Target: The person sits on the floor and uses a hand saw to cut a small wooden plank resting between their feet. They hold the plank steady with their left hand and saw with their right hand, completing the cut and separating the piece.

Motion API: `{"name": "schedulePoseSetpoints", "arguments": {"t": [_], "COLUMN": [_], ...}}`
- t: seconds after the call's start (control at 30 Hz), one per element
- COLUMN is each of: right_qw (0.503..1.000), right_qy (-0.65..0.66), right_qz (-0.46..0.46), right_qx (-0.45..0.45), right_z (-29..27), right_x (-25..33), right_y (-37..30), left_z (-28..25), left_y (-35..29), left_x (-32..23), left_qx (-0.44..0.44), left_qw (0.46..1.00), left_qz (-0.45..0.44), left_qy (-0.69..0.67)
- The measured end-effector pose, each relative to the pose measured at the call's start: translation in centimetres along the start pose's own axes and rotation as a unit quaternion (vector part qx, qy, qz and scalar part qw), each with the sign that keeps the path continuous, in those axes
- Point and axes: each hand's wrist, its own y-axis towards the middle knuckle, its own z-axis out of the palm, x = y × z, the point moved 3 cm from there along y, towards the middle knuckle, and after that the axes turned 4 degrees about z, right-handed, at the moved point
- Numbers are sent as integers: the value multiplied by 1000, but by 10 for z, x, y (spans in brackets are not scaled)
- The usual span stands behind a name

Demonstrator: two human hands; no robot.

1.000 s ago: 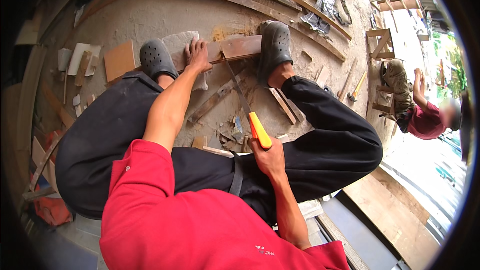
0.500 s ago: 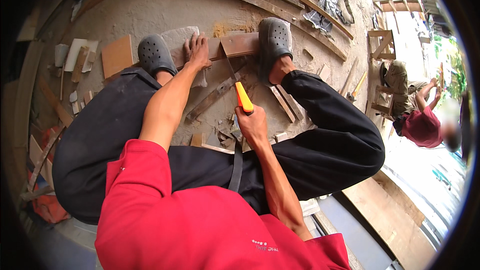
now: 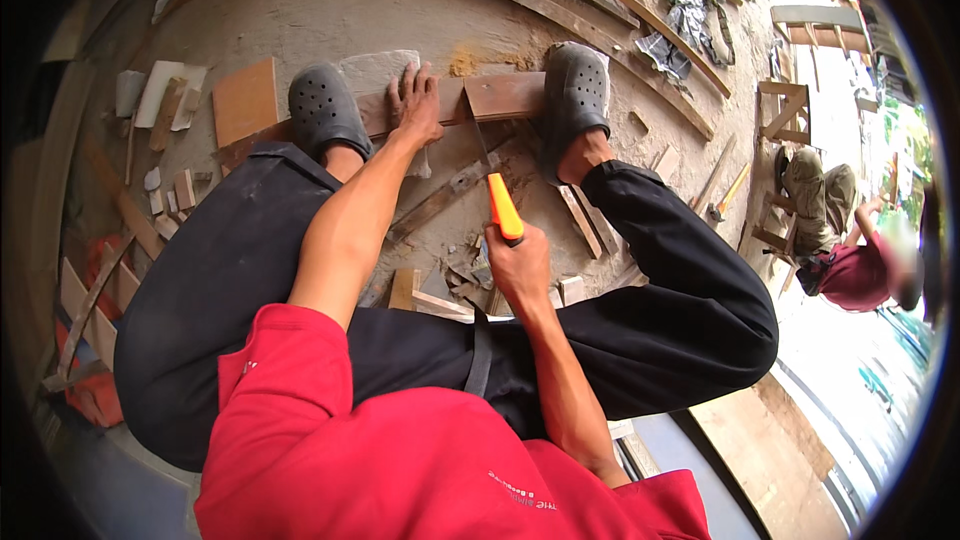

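My left hand presses on a brown wooden board, fingers spread across its top just left of the saw. In my right hand is a handsaw with a yellow-orange handle, fingers wrapped round its near end. The narrow blade slants away from me and meets the board at a thin line across it. My feet in dark grey clogs stand at either side, the right one on the board. Under the board by my left hand shows a pale grey block.
Long timber strips lie across the far floor, with crumpled dark plastic beside them. Offcuts are scattered between my legs. A square brown panel leans at left. Another person in dark red sits far right, near wooden frames.
The whole view has shifted, so everything sits slightly further right and lower. My left hand stays on the board; my right hand keeps the saw against it, with little visible movement.
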Motion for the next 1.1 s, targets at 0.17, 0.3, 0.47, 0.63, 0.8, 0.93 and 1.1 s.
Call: {"name": "schedulePoseSetpoints", "arguments": {"t": [0.17, 0.3, 0.47, 0.63, 0.8, 0.93, 1.1], "right_qw": [997, 999, 1000, 997, 998, 999, 1000], "right_qy": [5, 5, 10, -25, 5, -25, 22], "right_qz": [-75, -49, -13, -69, -55, -35, -9], "right_qx": [-9, -4, 11, -12, -11, -8, -3], "right_z": [9, -21, -76, -62, -61, -66, -70], "right_x": [-31, -37, -29, -54, -53, -28, -40], "right_y": [20, 14, -36, 8, 5, -25, -42], "left_z": [2, 2, -10, -2, -10, -13, -8], "left_y": [7, 1, -7, 2, -3, -6, 21], "left_x": [-13, -29, -46, -58, -60, -56, -43], "left_qx": [21, 23, 18, 15, 52, 55, -2], "left_qw": [1000, 999, 999, 1000, 998, 998, 1000], "left_qz": [-15, -19, -33, -17, -32, -33, 2], "left_qy": [5, 10, 26, 0, 35, -5, 6]}}
